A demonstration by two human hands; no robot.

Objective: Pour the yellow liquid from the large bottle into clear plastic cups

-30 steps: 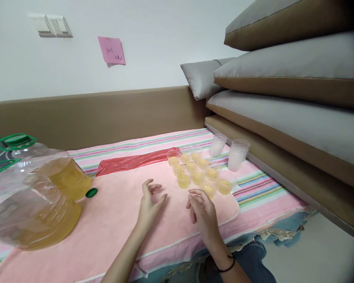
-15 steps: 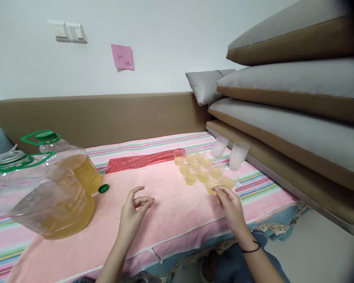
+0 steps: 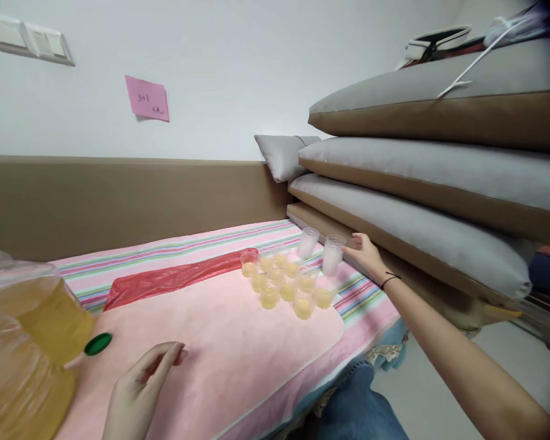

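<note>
My right hand [image 3: 368, 255] reaches out beside a stack of clear plastic cups [image 3: 333, 256]. Its fingers are apart, with the thumb close to the rim; whether it touches is hard to tell. To the left stands another cup stack [image 3: 308, 244]. Small clear cups of yellow liquid [image 3: 269, 296] are grouped in front of both stacks, on a pink cloth [image 3: 238, 354]. Low on the left, over that cloth, my left hand [image 3: 140, 388] is curled, fingertips drawn toward the thumb, with nothing visible in it.
Large clear jugs of yellow liquid [image 3: 22, 379] stand at the left edge, partly cut off. A green cap [image 3: 98, 344] lies near them. Behind the cups stretches a red plastic bag [image 3: 174, 275]. Stacked grey and brown cushions [image 3: 412, 165] rise on the right, close to my right arm.
My right hand has left the front cup of liquid and moved back and right to the cup stack. My left hand's fingers have drawn closer together. The view has turned right.
</note>
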